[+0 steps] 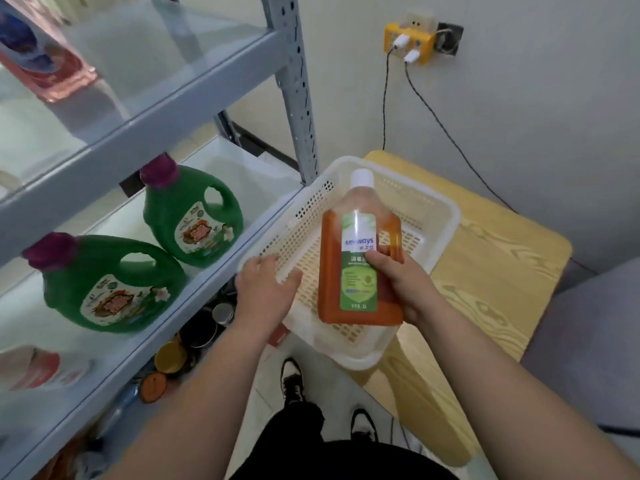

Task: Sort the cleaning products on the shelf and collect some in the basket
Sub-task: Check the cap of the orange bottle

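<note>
while the right hand (398, 285) grips an amber plastic disinfectant bottle with a white cap (360, 258) above the white perforated plastic basket (440, 216), the left hand (265, 289) clasps the basket's near-left rim.

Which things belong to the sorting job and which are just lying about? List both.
Job: orange bottle, white basket, near green jug, far green jug, shelf, left hand, right hand.
Lying about: yellow socket adapter, tins below the shelf, wooden stool.
</note>
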A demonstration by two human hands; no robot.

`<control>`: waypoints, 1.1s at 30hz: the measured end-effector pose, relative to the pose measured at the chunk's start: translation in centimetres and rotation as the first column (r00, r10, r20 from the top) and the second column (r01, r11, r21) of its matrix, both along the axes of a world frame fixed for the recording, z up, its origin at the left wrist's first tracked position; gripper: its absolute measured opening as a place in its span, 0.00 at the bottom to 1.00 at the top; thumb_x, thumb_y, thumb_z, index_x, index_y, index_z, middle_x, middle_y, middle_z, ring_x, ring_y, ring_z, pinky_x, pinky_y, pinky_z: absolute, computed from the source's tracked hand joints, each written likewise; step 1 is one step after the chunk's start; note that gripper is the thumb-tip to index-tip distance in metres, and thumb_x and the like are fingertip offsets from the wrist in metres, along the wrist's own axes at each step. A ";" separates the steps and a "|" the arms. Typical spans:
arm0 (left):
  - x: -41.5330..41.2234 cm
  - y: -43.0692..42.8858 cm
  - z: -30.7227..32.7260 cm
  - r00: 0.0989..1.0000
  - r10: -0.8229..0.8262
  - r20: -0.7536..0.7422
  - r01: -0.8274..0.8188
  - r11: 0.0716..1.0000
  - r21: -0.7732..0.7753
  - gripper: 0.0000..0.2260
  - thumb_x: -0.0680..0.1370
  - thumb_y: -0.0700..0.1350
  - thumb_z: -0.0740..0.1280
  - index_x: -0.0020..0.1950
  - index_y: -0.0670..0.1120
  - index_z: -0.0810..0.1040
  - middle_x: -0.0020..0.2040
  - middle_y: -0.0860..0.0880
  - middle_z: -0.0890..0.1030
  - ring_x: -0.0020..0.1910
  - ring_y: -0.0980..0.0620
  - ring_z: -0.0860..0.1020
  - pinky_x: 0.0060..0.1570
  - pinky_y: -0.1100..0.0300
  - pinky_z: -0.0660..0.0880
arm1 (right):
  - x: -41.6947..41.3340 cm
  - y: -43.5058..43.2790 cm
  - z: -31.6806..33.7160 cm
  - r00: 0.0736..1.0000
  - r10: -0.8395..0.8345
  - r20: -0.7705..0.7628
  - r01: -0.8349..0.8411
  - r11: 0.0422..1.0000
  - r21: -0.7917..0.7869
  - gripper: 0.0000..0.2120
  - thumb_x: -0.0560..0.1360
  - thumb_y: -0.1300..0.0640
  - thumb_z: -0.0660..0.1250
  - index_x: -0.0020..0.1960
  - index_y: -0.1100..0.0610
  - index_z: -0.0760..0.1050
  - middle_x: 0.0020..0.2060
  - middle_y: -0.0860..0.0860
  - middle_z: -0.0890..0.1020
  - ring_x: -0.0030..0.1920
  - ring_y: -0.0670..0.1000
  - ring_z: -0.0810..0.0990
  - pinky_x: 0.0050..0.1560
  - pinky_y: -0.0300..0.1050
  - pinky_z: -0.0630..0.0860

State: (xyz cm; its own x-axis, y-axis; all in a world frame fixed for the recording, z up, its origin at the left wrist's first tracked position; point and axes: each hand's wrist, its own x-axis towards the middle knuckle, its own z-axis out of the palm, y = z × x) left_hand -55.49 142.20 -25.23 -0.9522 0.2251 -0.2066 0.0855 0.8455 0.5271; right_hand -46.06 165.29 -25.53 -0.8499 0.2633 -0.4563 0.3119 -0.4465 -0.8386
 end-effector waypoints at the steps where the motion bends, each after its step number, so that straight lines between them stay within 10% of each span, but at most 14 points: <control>1: -0.6 -0.7 -1.2 0.998 0.026 0.050 -0.021 0.994 -0.107 0.33 0.79 0.64 0.63 0.80 0.50 0.63 0.80 0.42 0.59 0.79 0.40 0.56 0.76 0.42 0.60 | -0.5 0.5 -0.3 0.999 -0.028 0.018 0.028 0.999 0.033 0.37 0.60 0.46 0.82 0.62 0.62 0.76 0.53 0.62 0.87 0.53 0.64 0.86 0.57 0.63 0.82; 4: -1.2 -1.5 -4.7 0.978 -0.007 0.209 0.066 0.959 -0.277 0.37 0.79 0.58 0.64 0.83 0.49 0.54 0.83 0.45 0.43 0.80 0.37 0.38 0.78 0.41 0.50 | -1.5 1.6 -1.4 0.990 -0.108 0.093 0.091 0.981 0.174 0.29 0.57 0.41 0.82 0.51 0.55 0.78 0.45 0.55 0.89 0.44 0.56 0.89 0.46 0.52 0.83; 10: -3.8 -0.1 -7.2 0.941 -0.291 0.175 0.332 0.895 -0.296 0.30 0.79 0.51 0.58 0.82 0.51 0.57 0.83 0.48 0.43 0.77 0.29 0.32 0.77 0.33 0.53 | -0.6 2.3 -3.7 0.944 -0.238 0.230 0.168 0.943 0.286 0.32 0.56 0.36 0.81 0.48 0.57 0.77 0.41 0.53 0.89 0.41 0.55 0.89 0.36 0.46 0.81; 16: -10.2 4.7 -7.1 0.714 -0.697 0.063 0.647 0.623 -0.441 0.28 0.80 0.53 0.53 0.80 0.47 0.59 0.82 0.38 0.52 0.77 0.38 0.31 0.64 0.31 0.19 | 0.4 2.5 -4.5 0.899 -0.280 0.336 0.156 0.923 0.351 0.28 0.58 0.36 0.82 0.48 0.51 0.77 0.43 0.49 0.89 0.41 0.52 0.89 0.46 0.52 0.83; 26: -18.0 11.8 -6.2 0.510 -0.860 0.010 0.841 0.497 -0.212 0.31 0.77 0.46 0.69 0.78 0.50 0.63 0.83 0.51 0.46 0.82 0.41 0.40 0.76 0.38 0.63 | 0.6 1.1 -5.4 0.877 -0.339 0.339 0.212 0.909 0.359 0.14 0.71 0.44 0.79 0.51 0.50 0.84 0.44 0.48 0.89 0.44 0.51 0.89 0.53 0.54 0.83; 33: -12.8 9.8 -6.4 0.846 -0.509 0.160 0.508 0.860 0.053 0.45 0.78 0.45 0.69 0.82 0.57 0.38 0.82 0.56 0.38 0.78 0.40 0.62 0.58 0.47 0.80 | 1.2 -0.1 -6.6 0.842 -0.403 0.359 0.269 0.890 0.368 0.16 0.72 0.43 0.78 0.54 0.50 0.84 0.44 0.46 0.89 0.43 0.49 0.88 0.48 0.48 0.83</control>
State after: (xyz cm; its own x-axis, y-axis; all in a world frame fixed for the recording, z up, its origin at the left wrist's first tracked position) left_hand -68.29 151.98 -31.60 -0.6568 0.6711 -0.3438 0.4152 0.7025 0.5780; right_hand -44.82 165.23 -32.14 -0.4317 0.6740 -0.5995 0.5346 -0.3441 -0.7719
